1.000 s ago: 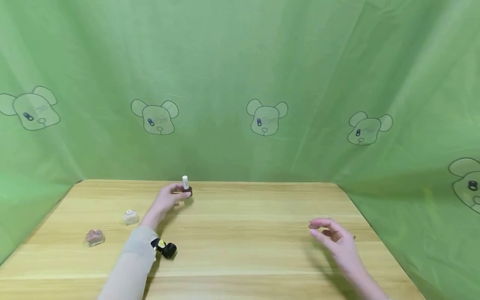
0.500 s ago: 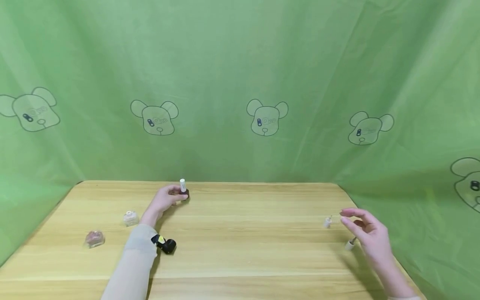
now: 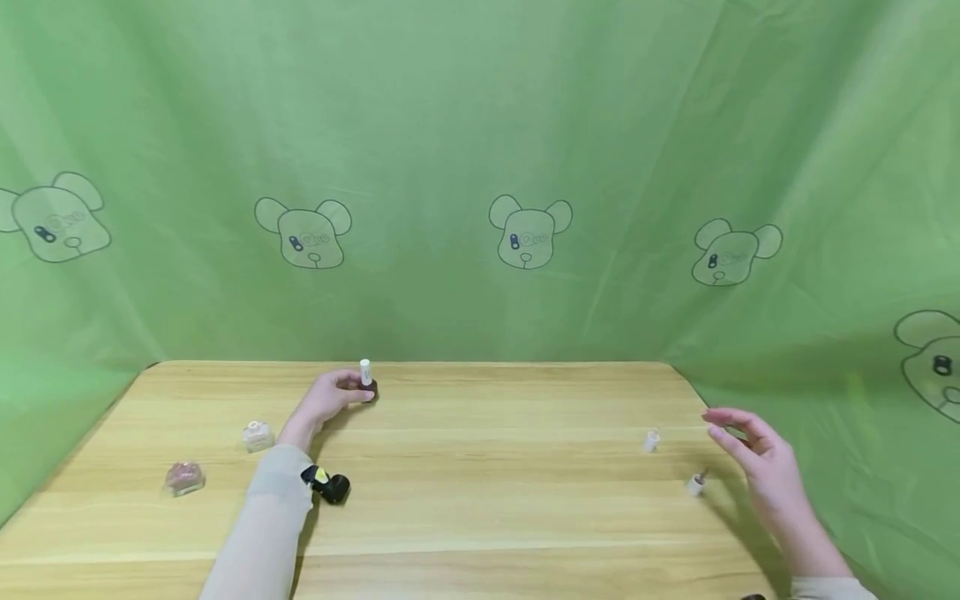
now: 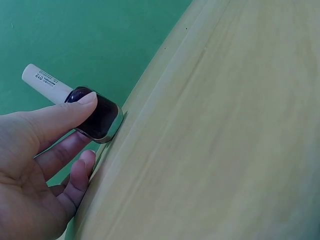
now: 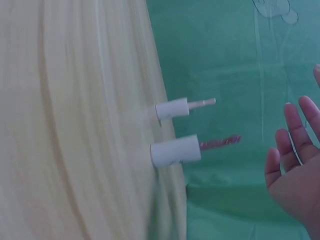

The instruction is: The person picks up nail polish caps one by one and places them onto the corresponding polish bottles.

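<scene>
Between thumb and fingers, my left hand (image 3: 327, 400) pinches a dark nail polish bottle (image 4: 104, 119) with its white cap on. The bottle is upright at the table's far side, its base at or just above the wood. My right hand (image 3: 768, 471) is raised over the right edge with relaxed fingers, holding nothing. Beside it, two white nail polish caps stand on the table with their brushes pointing up. The nearer cap (image 5: 175, 151) has a reddish, glittery brush, and the farther cap (image 5: 172, 108) a pale one.
At the left of the wooden table (image 3: 480, 500) sit a clear nail polish bottle (image 3: 258, 437) and a pink one (image 3: 184, 479), both without caps. A black camera (image 3: 330, 486) is strapped to my left wrist. Green cloth (image 3: 420, 317) hangs behind the table.
My right hand has moved right, away from the two standing caps, which now show in full. My left hand has lowered the dark nail polish bottle slightly and shifted it a little left.
</scene>
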Tool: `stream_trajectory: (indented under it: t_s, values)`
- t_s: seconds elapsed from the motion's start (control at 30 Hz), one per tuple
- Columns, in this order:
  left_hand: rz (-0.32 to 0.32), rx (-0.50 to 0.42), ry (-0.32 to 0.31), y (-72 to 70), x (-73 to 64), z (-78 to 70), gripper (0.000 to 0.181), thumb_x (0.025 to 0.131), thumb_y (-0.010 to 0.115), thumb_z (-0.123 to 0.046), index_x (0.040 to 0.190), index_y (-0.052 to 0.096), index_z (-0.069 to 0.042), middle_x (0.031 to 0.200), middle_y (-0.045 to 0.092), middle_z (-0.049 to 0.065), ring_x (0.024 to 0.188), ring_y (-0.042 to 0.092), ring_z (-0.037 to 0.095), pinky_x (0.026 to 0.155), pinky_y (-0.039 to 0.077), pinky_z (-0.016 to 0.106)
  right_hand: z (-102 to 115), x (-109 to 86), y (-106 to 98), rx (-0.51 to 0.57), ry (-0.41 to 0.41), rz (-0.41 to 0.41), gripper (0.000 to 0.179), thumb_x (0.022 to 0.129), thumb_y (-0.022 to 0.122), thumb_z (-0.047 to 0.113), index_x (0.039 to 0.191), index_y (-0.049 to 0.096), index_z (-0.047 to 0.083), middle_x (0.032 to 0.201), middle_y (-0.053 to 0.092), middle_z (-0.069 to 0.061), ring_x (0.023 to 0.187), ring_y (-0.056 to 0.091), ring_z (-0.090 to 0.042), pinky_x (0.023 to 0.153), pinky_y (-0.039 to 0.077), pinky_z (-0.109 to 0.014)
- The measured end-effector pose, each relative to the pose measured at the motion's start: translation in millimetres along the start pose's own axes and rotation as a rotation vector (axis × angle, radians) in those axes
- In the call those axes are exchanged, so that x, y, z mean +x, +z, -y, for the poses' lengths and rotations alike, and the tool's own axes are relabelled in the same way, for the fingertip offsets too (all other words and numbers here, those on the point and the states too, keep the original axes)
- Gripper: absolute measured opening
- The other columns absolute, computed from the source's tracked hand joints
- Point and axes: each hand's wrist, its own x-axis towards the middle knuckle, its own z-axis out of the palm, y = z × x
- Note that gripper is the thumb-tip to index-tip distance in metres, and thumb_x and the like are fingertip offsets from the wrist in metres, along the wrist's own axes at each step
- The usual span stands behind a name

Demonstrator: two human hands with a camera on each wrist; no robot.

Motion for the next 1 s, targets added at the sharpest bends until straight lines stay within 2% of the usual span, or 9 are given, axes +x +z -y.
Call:
stream_trajectory:
  t_s: [0.17, 0.3, 0.53, 0.63, 0.77, 1.0]
  values:
    - [0.011, 0.006, -0.005, -0.1, 0.6, -0.3, 0.041, 0.084, 0.075, -0.017, 0.119, 0.062, 0.000, 0.117, 0.067, 0.015, 0.095, 0.058, 0.018, 0.075, 0.044, 0.026, -14, 3.2, -12, 0.171, -0.039, 0.081, 0.033, 0.097, 0.047, -0.007, 0.129, 0.053, 0.000, 0.117, 0.068, 0.010, 0.107, 0.060, 0.000, 0.089, 0.044, -0.009]
    - [0.025, 0.011, 0.001, 0.5, 0.0, -0.1, 0.043, 0.084, 0.075, -0.017, 0.121, 0.061, 0.000, 0.121, 0.066, 0.018, 0.106, 0.060, 0.025, 0.080, 0.043, 0.026, -25, 2.5, -23, 0.229, -0.022, 0.155, 0.036, 0.099, 0.041, -0.007, 0.132, 0.052, 0.004, 0.120, 0.067, 0.008, 0.108, 0.060, 0.000, 0.086, 0.046, -0.014]
    - [0.036, -0.022, 0.023, 1.1, -4.1, -0.4, 0.055, 0.085, 0.073, -0.016, 0.134, 0.052, 0.000, 0.128, 0.061, 0.022, 0.110, 0.060, 0.027, 0.078, 0.048, 0.026, -40, 0.9, -39, 0.129, 0.028, 0.319, 0.044, 0.100, 0.039, -0.006, 0.142, 0.042, 0.007, 0.130, 0.061, 0.013, 0.116, 0.056, 0.004, 0.093, 0.043, -0.010]
    - [0.034, -0.044, 0.045, 2.5, -6.4, 0.8, 0.061, 0.086, 0.073, -0.016, 0.140, 0.047, 0.000, 0.131, 0.058, 0.024, 0.115, 0.058, 0.029, 0.086, 0.049, 0.027, -45, 0.3, -44, 0.095, 0.038, 0.372, 0.048, 0.099, 0.040, -0.008, 0.145, 0.038, 0.006, 0.133, 0.059, 0.013, 0.117, 0.055, 0.004, 0.093, 0.043, -0.011]
    - [-0.007, -0.099, 0.034, 5.3, -12.9, 2.8, 0.063, 0.087, 0.071, -0.015, 0.143, 0.043, -0.002, 0.134, 0.056, 0.024, 0.118, 0.056, 0.030, 0.094, 0.049, 0.030, -50, -0.3, -49, 0.062, 0.063, 0.457, 0.051, 0.098, 0.039, -0.009, 0.147, 0.033, 0.004, 0.136, 0.056, 0.015, 0.120, 0.053, 0.004, 0.093, 0.044, -0.012]
    - [-0.110, -0.210, -0.035, 9.5, -26.3, 4.5, 0.065, 0.088, 0.070, -0.016, 0.145, 0.040, -0.006, 0.140, 0.051, 0.023, 0.113, 0.057, 0.019, 0.087, 0.049, 0.023, -51, -3.0, -51, -0.060, 0.141, 0.525, 0.055, 0.098, 0.046, -0.004, 0.148, 0.024, -0.004, 0.138, 0.053, 0.015, 0.122, 0.051, 0.005, 0.094, 0.036, -0.007]
